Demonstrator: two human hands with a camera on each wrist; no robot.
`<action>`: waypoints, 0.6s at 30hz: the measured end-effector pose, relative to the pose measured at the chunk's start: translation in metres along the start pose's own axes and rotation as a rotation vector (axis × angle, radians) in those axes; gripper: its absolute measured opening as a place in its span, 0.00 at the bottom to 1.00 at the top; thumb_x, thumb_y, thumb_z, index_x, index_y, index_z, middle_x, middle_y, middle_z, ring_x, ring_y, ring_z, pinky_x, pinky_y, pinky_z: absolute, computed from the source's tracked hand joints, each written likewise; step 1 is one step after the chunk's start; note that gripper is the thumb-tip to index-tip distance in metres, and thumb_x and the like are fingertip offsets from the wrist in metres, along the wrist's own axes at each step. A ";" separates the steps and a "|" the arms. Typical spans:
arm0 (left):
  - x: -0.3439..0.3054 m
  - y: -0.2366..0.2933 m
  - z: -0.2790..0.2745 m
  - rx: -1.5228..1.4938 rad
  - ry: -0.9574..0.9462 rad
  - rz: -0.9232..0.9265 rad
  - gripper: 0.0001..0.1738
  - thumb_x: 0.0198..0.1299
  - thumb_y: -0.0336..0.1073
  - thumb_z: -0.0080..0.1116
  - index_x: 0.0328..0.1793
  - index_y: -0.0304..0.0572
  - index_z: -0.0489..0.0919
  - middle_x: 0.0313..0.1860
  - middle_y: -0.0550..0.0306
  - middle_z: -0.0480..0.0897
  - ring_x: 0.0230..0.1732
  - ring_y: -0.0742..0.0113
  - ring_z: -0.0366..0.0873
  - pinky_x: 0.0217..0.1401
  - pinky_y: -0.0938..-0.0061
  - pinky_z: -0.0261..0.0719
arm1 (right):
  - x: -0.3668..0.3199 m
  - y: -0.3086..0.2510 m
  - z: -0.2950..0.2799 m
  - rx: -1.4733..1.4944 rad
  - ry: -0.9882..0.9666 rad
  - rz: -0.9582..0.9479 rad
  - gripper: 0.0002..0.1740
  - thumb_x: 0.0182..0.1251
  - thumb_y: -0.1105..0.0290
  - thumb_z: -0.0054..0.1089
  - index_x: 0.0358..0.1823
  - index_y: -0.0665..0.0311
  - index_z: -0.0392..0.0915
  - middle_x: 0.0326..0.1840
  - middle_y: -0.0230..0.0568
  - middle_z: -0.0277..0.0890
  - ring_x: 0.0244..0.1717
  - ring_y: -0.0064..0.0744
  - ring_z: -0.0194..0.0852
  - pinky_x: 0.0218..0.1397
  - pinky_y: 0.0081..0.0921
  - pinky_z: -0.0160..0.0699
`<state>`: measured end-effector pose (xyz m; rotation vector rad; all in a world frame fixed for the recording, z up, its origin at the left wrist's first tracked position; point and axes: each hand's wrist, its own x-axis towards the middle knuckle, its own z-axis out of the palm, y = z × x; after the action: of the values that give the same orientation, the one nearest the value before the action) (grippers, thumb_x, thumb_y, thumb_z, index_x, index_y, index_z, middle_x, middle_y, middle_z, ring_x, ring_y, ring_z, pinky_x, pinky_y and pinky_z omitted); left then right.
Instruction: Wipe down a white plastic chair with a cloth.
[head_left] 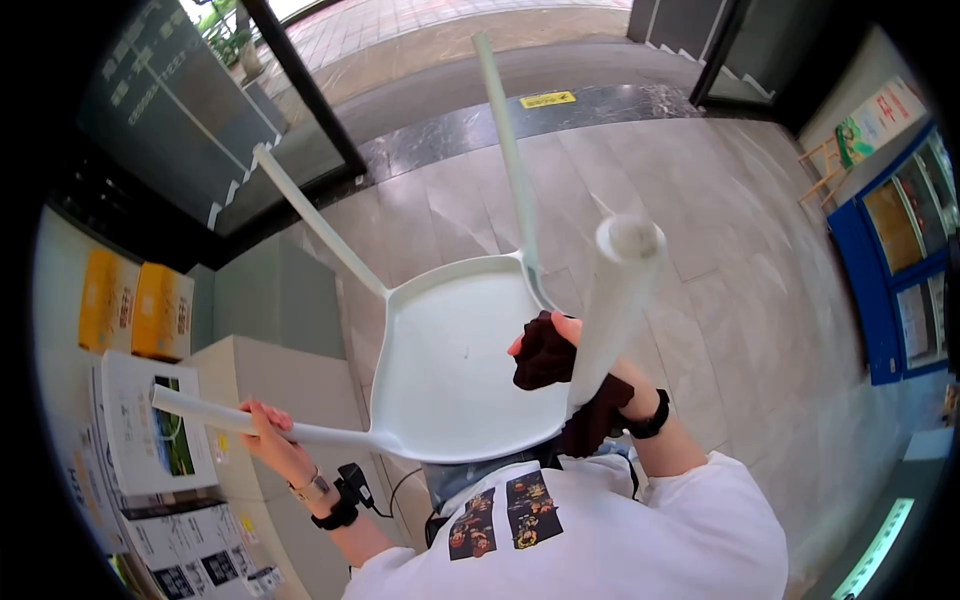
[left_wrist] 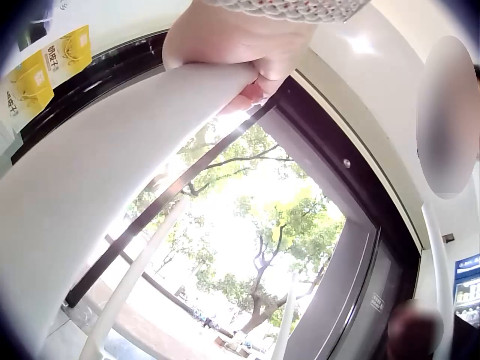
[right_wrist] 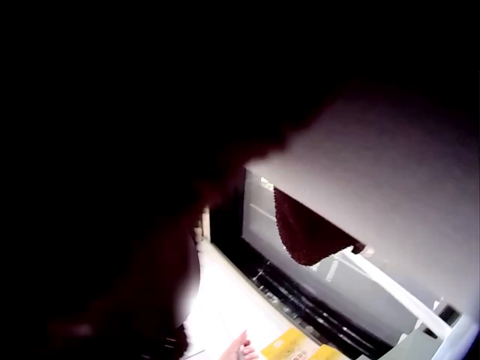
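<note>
A white chair (head_left: pixel 465 350) is turned over in front of me, its seat's underside facing up and its legs sticking outward. My left hand (head_left: pixel 268 432) grips one leg (head_left: pixel 335 435) partway along; the left wrist view shows that hand (left_wrist: pixel 240 45) around the thick white leg (left_wrist: pixel 112 172). Beside the leg at the right (head_left: pixel 610 310), my right hand (head_left: pixel 567 327) holds a dark brown cloth (head_left: pixel 545 355), which hides most of its fingers. More of the cloth hangs by the wrist. In the right wrist view, dark cloth (right_wrist: pixel 300 232) covers much of the picture.
Glass doors (head_left: pixel 190 110) stand beside the doorway ahead. At left are a counter (head_left: pixel 290 380), yellow boxes (head_left: pixel 163 310) and a white printed box (head_left: pixel 150 425). A blue display fridge (head_left: pixel 865 290) and a sign on an easel (head_left: pixel 880 125) stand right. Tiled floor (head_left: pixel 720 270) surrounds the chair.
</note>
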<state>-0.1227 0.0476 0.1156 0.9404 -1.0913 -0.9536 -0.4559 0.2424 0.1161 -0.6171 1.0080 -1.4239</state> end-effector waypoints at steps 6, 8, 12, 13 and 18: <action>-0.004 0.007 0.030 0.082 0.030 0.055 0.05 0.59 0.32 0.52 0.35 0.41 0.68 0.15 0.67 0.63 0.13 0.82 0.57 0.14 0.86 0.57 | -0.009 0.007 -0.025 0.133 0.380 -0.351 0.26 0.67 0.50 0.38 0.42 0.70 0.69 0.33 0.37 0.71 0.33 0.27 0.68 0.43 0.26 0.67; -0.004 0.004 0.031 0.087 0.037 0.059 0.05 0.59 0.32 0.52 0.35 0.41 0.69 0.15 0.67 0.63 0.13 0.82 0.57 0.15 0.85 0.57 | 0.003 0.024 -0.043 0.151 0.627 -0.447 0.29 0.67 0.47 0.34 0.43 0.69 0.69 0.36 0.39 0.73 0.37 0.29 0.71 0.42 0.29 0.70; -0.009 0.009 0.020 0.094 0.051 0.073 0.05 0.59 0.32 0.51 0.35 0.41 0.68 0.14 0.67 0.63 0.13 0.82 0.57 0.15 0.86 0.57 | -0.002 -0.023 0.008 0.246 0.654 -0.686 0.31 0.66 0.42 0.34 0.48 0.66 0.68 0.37 0.39 0.74 0.39 0.30 0.72 0.44 0.28 0.70; -0.009 0.012 0.017 0.096 0.059 0.075 0.05 0.59 0.32 0.51 0.34 0.41 0.68 0.14 0.67 0.63 0.13 0.82 0.57 0.15 0.86 0.56 | -0.005 -0.037 0.016 0.156 0.498 -0.778 0.32 0.65 0.42 0.34 0.52 0.65 0.65 0.43 0.39 0.72 0.43 0.30 0.71 0.47 0.29 0.70; -0.012 0.017 0.007 0.124 0.104 0.064 0.07 0.58 0.32 0.52 0.33 0.43 0.66 0.14 0.67 0.62 0.13 0.82 0.57 0.15 0.86 0.55 | 0.007 -0.070 0.050 0.102 0.353 -1.127 0.37 0.64 0.41 0.34 0.62 0.65 0.55 0.56 0.43 0.64 0.55 0.35 0.65 0.57 0.32 0.63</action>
<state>-0.1291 0.0636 0.1292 1.0386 -1.0952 -0.7836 -0.4496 0.2180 0.1992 -0.9409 0.8513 -2.6243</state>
